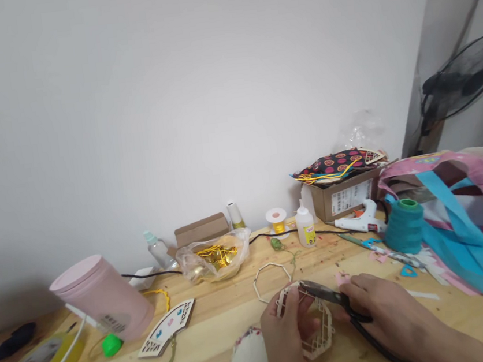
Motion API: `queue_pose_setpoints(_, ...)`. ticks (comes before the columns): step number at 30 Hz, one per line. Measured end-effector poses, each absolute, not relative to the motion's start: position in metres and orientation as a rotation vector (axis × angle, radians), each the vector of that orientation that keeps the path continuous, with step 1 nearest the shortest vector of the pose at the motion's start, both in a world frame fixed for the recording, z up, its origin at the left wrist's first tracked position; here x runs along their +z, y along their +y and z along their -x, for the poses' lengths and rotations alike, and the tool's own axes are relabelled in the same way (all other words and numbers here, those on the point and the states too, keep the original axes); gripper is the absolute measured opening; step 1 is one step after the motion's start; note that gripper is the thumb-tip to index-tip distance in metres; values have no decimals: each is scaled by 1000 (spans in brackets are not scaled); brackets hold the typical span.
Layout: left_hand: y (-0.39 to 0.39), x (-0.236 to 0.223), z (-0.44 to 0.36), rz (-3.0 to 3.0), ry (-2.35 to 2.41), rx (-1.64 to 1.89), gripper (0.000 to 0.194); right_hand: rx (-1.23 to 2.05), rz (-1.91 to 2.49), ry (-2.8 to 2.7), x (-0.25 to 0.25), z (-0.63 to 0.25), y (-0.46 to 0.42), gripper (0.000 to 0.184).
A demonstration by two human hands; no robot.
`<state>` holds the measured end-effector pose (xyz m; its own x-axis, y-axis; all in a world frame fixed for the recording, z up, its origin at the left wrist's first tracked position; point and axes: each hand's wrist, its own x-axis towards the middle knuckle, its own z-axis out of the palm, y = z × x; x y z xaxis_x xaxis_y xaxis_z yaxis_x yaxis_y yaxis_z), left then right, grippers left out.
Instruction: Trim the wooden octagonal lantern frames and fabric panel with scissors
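My left hand (287, 335) is closed around the near-left side of a small white lattice frame (323, 343) with an eight-sided outline, held just over the table. My right hand (380, 307) grips black-handled scissors (324, 292), whose dark blades reach across to the top edge of the frame. The blade tips sit close to my left fingers; whether they touch the frame I cannot tell. Behind the frame a thin white octagonal ring (271, 265) lies flat on the wood. A pale round piece (248, 360) lies left of my left hand.
Along the back stand a glue bottle (306, 229), a gold thread spool (277, 221), a bag of golden bits (215, 259) and a full cardboard box (343, 195). At right are a glue gun (362, 221), a teal thread cone (404, 229) and a pink-blue bag (457, 197). A pink tumbler (107, 301) leans left.
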<state>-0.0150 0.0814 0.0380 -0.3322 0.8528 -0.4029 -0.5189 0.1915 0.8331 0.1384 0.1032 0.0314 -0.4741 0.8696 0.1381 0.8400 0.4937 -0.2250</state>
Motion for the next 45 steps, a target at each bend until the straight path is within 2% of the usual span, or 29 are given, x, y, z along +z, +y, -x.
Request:
queue_pose_setpoints(10,80,42,13,-406,1317,1439,10,5,1466,-2583,23,-142,106,24)
queue_pose_setpoints(18,76,42,7,-597,1348,1391,16,236,1558,-2489,27,-140,118,18)
queue_pose_setpoints(23,80,43,19,-412,1340,1476,9,363,1521,-2335,30,-147,127,32)
queue_pose_setpoints(29,81,41,16,-403,1296,1397,12,431,1466,-2378,36,-149,127,15)
queue_pose_setpoints(33,80,39,14,-421,1247,1365,20,782,1334,-2162,36,-145,126,15)
queue_pose_setpoints(37,80,36,13,-512,1220,1331,27,1263,1086,-1799,43,-132,122,30)
queue_pose_setpoints(39,80,34,13,-587,1222,1318,29,1363,1001,-1704,45,-124,119,33)
queue_pose_setpoints(45,79,29,14,-712,1226,1319,30,979,1065,-1872,35,-117,118,12)
